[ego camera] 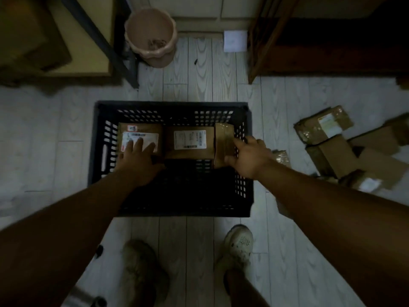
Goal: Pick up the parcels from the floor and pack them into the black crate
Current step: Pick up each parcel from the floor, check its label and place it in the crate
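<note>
Inside the black crate (172,105), left hand (138,155) lies spread flat on the leftmost parcel (143,129); right hand (251,157) grips the upright parcel (223,138) against its right wall.

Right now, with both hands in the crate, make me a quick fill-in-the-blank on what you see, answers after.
The black crate holds ____ parcels.
The left hand rests flat on the white ____ of the leftmost parcel.
The right hand grips the narrow parcel beside the crate's ____ wall.
The unpacked parcels lie on the ____ to its right.
Missing words: three; label; right; floor.
</note>
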